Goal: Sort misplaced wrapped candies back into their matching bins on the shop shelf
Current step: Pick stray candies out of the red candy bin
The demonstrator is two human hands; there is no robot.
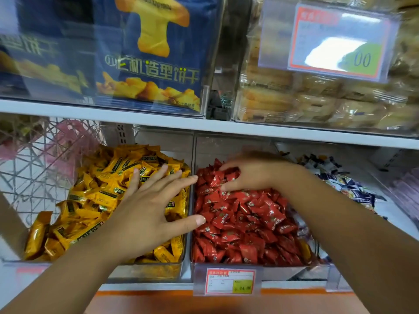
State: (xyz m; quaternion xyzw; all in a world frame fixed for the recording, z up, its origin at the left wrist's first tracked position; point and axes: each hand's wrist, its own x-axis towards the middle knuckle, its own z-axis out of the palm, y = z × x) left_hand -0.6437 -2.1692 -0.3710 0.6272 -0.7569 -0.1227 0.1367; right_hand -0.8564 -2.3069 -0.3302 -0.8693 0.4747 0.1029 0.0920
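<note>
L hand on yellow candies; R hand in red candies

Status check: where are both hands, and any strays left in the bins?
Left hand open, flat on yellow candies. Right hand grips red candies at the back. One yellow wrapper among the reds, front right. Nothing blocking.

The left hand lies spread flat on glossy yellow wrapped candies in a clear plastic bin, thumb stretched toward three o'clock over shiny red wrapped candies. At that red heap's twelve o'clock, the right hand curls around several. A red-bordered paper price tag hangs at six o'clock.
</note>
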